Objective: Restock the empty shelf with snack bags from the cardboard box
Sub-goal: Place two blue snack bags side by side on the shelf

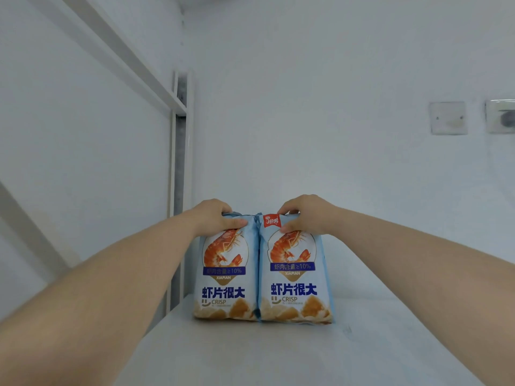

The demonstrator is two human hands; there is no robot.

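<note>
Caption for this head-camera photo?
Left hand grips left snack bag, right hand grips right snack bag, upright on shelf.

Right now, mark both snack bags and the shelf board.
left snack bag point(226, 274): head view, middle of front panel.
right snack bag point(294, 275): head view, middle of front panel.
shelf board point(278, 358): head view, bare surface before the bags.

I have both bare arms stretched forward, the left forearm point(111, 274) and the right forearm point(404, 260) angling in toward the middle. My left hand point(213, 215) is knuckles-up, fingers point(226, 209) hooked over the top edge of the left snack bag point(225, 274), thumb point(237, 222) pressed on its front. My right hand point(302, 214) grips the right snack bag point(295, 274) the same way. The hands are near each other but apart.
</note>
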